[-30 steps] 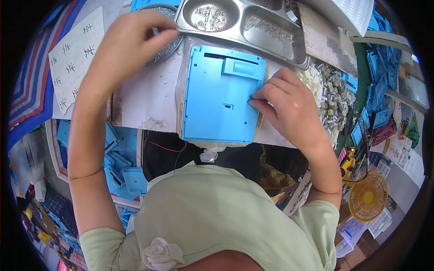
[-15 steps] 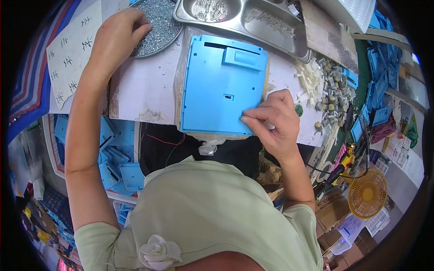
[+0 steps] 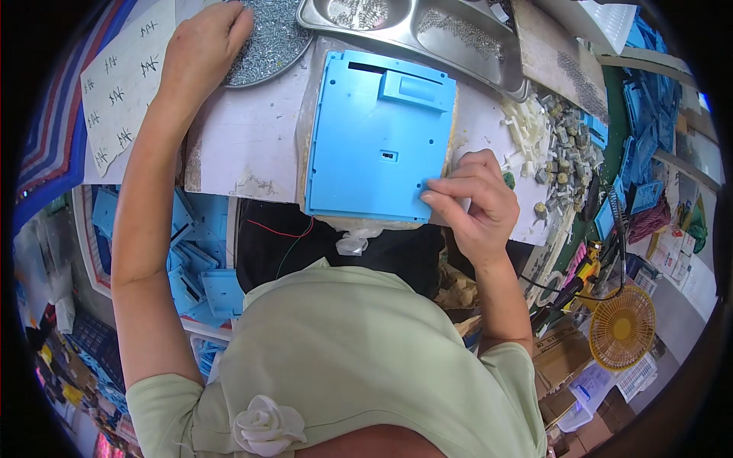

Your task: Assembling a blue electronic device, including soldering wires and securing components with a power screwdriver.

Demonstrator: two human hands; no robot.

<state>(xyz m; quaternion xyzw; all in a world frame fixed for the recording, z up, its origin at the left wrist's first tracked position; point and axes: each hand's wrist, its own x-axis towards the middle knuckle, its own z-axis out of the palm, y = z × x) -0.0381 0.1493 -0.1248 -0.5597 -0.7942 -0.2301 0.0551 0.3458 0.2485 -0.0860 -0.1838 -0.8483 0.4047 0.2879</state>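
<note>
A square light-blue plastic casing panel lies on a padded block wrapped in clear plastic at the table's front edge. It has a slot, a raised block, a small central window and several holes. My right hand is at its lower right corner, thumb and forefinger pinched beside a corner hole; what they hold, if anything, is hidden. My left hand is at the rim of a round metal tray of small silver screws. Its fingers are curled together, their tips partly cut off by the picture's top edge, and anything in them cannot be seen.
A steel compartment tray with small metal parts stands behind the panel. White plastic pieces and small grey metal parts lie to the right. A marked paper sheet is at left, above a crate of blue panels.
My left hand has shifted up and slightly left at the screw tray. My right fingertips have slid a little right, baring a corner hole in the panel. The whole view has shifted slightly.
</note>
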